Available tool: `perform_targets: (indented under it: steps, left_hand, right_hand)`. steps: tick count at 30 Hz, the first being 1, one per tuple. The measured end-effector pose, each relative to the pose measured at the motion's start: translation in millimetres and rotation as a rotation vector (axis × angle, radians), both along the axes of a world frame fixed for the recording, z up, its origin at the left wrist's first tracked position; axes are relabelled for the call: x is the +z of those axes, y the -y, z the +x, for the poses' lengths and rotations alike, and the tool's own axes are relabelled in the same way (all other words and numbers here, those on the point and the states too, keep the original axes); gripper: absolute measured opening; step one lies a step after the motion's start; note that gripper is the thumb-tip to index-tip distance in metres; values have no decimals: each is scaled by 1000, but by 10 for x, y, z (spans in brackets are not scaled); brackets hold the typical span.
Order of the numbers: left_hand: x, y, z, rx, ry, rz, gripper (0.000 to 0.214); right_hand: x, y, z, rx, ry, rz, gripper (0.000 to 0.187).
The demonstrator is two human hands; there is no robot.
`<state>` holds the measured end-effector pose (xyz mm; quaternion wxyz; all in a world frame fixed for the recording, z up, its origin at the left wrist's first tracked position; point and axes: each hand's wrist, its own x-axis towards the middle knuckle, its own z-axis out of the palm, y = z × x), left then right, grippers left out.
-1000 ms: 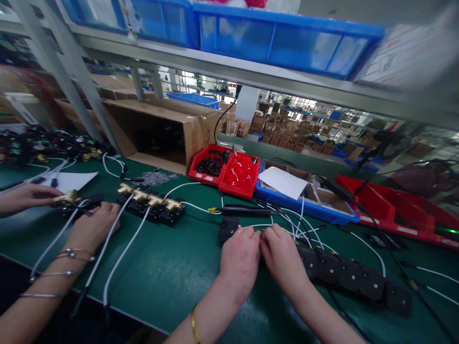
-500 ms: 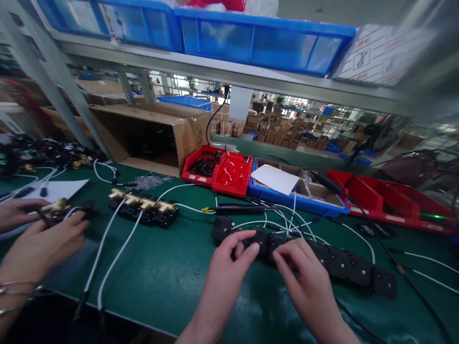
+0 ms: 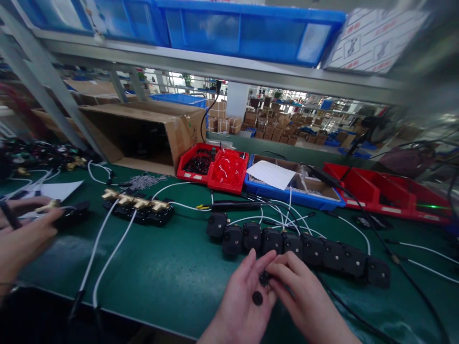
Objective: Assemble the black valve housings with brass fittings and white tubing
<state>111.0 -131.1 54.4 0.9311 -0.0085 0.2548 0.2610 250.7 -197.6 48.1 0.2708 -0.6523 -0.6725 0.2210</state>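
Best keep the left hand (image 3: 241,298) cupped, its fingers loosely open beneath the black disc (image 3: 257,298) on its palm, while the right hand (image 3: 300,286) bends nearly closed fingers at small black parts (image 3: 264,278), grip unclear, with cases (image 3: 272,241) just beyond and room leftward on the bench (image 3: 161,274) before its near edge.

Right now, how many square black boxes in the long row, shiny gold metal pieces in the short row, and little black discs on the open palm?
Square black boxes: 9
Shiny gold metal pieces: 4
Little black discs clearly seen on the left hand: 1
Total: 14
Dark bits at the right hand are too blurred to count.
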Motion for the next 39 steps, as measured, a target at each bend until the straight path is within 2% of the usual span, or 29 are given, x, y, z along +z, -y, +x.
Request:
perform_targets:
  steps: [2, 5, 8, 13, 16, 19, 21, 25, 30, 35, 39]
  left_hand:
    - [26, 1, 14, 1, -11, 17, 48]
    - [23, 11, 29, 41, -70, 123, 39]
    - [-43, 28, 34, 51, -289, 373, 29]
    - [-108, -25, 65, -48, -697, 862, 35]
    - [-82, -114, 100, -73, -959, 1177, 51]
    - [-78, -203, 137, -106, -1094, 1372, 67]
    - [-103, -250, 166, -145, -1125, 1414, 70]
    - [-152, -306, 239, -141, -1120, 1360, 69]
    - [-125, -340, 287, -132, -1119, 1324, 64]
    - [-176, -378, 257, -174, -1163, 1439, 66]
    - [-243, -391, 235, -126, -1106, 1425, 67]
  right_hand:
    - [30, 0, 30, -31, -77, 29, 26]
    - [84, -23, 98, -167, -183, 49, 21]
    - [126, -80, 170, -308, -276, 4, 29]
    - [138, -181, 226, -357, -391, -71, 39]
    - [109, -230, 268, -364, -483, -107, 41]
    - [91, -290, 346, -333, -462, -93, 37]
    - [107, -337, 397, -263, -319, -47, 28]
    - [217, -435, 447, -122, -24, -10, 14]
    - [336, -550, 457, 11, 194, -58, 19]
    - [306, -663, 452, 48, 380, -103, 19]
    - [314, -713, 380, 26, 491, -110, 21]
